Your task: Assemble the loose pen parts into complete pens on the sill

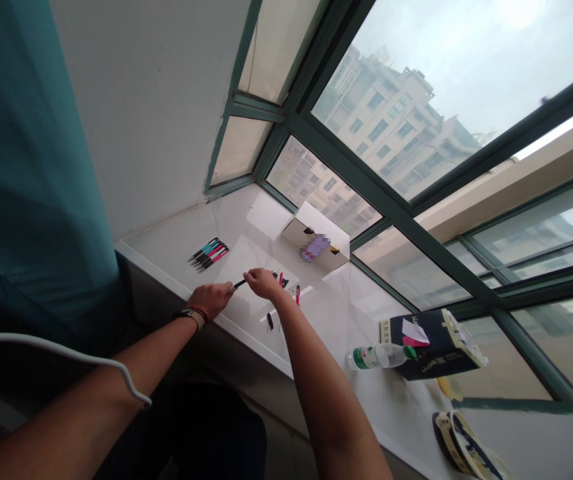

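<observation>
Between my two hands is a dark pen (239, 284), held out over the white sill near its front edge. My left hand (211, 299), with bands on its wrist, is closed on the pen's lower left end. The fingers of my right hand (262, 281) pinch its other end. To the left, several pens (209, 254) in black, blue and red lie side by side in a row. Just beyond my right hand are loose pen parts, among them a red piece (297, 295). A short black piece (270, 321) lies nearer the front edge.
A white box (316, 233) stands against the window. On the right are a clear plastic bottle (377, 357) with a green cap, a dark paper bag (429, 347) and a round dark-and-cream object (459, 443). A white cable (66, 355) crosses above my left forearm.
</observation>
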Motion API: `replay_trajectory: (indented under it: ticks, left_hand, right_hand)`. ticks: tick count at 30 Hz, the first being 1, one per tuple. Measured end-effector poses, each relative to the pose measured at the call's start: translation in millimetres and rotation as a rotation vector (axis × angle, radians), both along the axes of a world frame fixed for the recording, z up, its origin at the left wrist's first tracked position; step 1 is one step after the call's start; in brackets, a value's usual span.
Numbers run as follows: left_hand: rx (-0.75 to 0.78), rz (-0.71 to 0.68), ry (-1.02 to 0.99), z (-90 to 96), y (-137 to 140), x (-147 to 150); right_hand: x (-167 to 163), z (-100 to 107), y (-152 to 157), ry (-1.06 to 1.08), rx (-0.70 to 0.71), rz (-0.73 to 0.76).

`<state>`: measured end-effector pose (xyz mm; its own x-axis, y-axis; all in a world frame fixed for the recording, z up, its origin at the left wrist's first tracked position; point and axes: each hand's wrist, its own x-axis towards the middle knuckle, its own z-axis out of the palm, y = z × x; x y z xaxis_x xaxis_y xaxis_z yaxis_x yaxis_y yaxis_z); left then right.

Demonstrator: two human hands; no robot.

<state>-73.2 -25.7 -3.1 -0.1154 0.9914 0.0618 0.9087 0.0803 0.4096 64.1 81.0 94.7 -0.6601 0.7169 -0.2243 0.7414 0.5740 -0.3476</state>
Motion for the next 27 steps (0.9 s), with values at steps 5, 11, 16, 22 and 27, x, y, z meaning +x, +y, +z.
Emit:
replay_trajectory:
  ticks: [5,11,16,22,27]
  left_hand:
    - [-0.019,-0.004,0.000,-0.6,0.5,-0.1]
    - [-0.009,-0.012,0.002,-1.9,0.6,-0.1]
    - [-0.017,-0.009,0.028,-1.1,0.6,0.2]
    - [-0.023,0.002,0.011,0.4,0.7,0.4]
    - [-0.011,0.030,-0.061,2.1,0.0,0.2]
  right_hand:
    - [-0.1,-6.2,-1.9,0.000,-0.024,-0.077]
    - [-2.8,-7.8,-2.8,0.007,-0.205,-0.274]
    - [-8.4,-4.9,-1.3,0.091,-0.535,-0.526]
    - [-17.6,-2.7,-1.5,0.107,-0.616,-0.689]
    - [26.2,-15.8,-26.4,0.252,-0.207,-0.557]
